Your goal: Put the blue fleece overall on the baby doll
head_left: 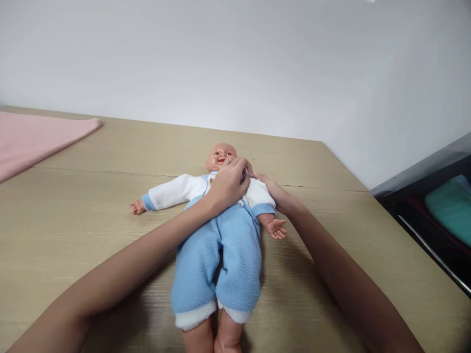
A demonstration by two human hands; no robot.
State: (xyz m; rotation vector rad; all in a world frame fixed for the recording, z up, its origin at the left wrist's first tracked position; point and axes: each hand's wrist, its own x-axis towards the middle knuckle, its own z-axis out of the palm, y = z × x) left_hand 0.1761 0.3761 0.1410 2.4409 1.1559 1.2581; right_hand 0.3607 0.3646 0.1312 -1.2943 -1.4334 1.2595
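A baby doll (221,235) lies on its back on the wooden table, head away from me and legs toward me. It wears a white long-sleeved top and light blue fleece overalls with white cuffs. My left hand (234,179) reaches across the doll's chest, fingers curled and closed on the outfit at the shoulder on the right side of the view. Beside it, my right hand (273,190) comes in from the right, its fingers closed against the clothing at that same shoulder. The fingertips meet there, and the exact bit of cloth between them is hidden.
A folded pink cloth (40,139) lies at the table's far left. The wooden table (91,245) ends at a pale wall (221,63). Past its right edge stands a dark object with a teal cloth (451,203) in it.
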